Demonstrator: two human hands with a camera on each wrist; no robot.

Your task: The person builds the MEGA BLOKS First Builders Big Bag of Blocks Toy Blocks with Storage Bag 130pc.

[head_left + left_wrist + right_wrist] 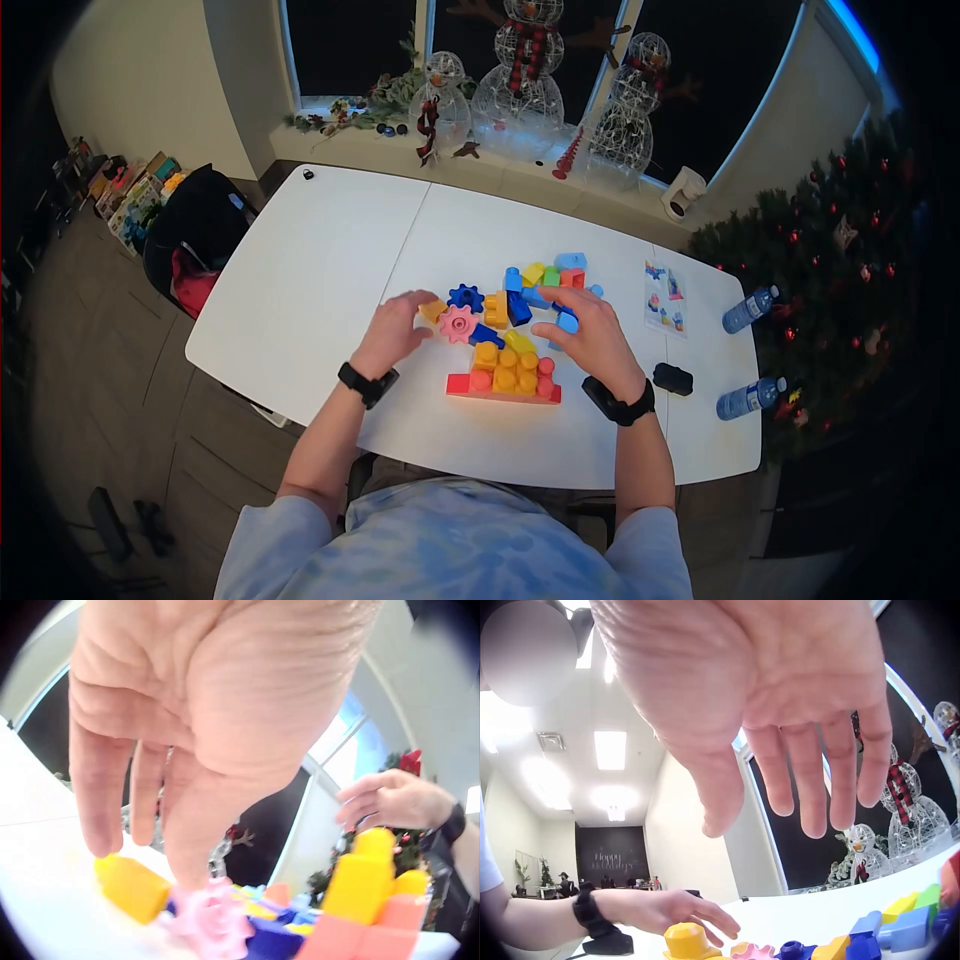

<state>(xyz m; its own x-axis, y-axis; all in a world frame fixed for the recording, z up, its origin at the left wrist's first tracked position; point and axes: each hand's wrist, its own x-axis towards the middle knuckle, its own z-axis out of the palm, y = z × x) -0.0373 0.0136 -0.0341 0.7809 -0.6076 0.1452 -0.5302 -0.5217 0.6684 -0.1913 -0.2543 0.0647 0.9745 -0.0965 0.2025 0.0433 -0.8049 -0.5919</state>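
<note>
My left hand (393, 333) is at the left end of the block pile, fingers loosely bent. Its fingertips reach a yellow-orange block (133, 888) beside the pink gear (459, 324); whether they touch it is unclear. A dark blue gear (466, 297) lies just behind the pink one. Over the right side of the pile, above blue blocks (567, 322), my right hand (592, 335) hovers with fingers apart, and the right wrist view shows nothing in it (780, 697). Between the hands and nearer my body stands a red base (500, 394) topped with yellow and red blocks (507, 368).
Yellow, green and red blocks (551, 276) lie at the pile's back. On the table's right side are a picture sheet (665, 298), a black case (673, 379) and two water bottles (750, 309). Wire snowmen (517, 95) stand by the window, a decorated tree (810, 260) at the right.
</note>
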